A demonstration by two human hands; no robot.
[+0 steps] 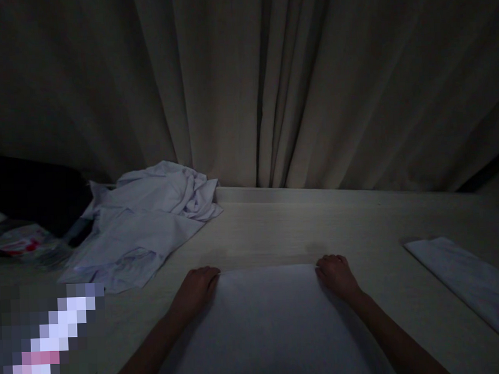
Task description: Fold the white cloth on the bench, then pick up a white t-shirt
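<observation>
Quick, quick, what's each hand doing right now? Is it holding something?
Left hand: closed, holding the far left corner of the white cloth.
Right hand: closed, holding the far right corner of the white cloth.

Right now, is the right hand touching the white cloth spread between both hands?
Touching: the head view shows the right hand gripping the far right corner of the white cloth, with no gap between.

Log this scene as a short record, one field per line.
Left hand: at the far left corner of a flat white fabric sheet, fingers closed on it
Right hand: closed on the far right corner
Left side: crumpled white cloth heap on a pale wood-look surface
Right side: flat white cloth strip, apart from both hands
Backdrop: brownish pleated curtain
Lighting: dim
</observation>
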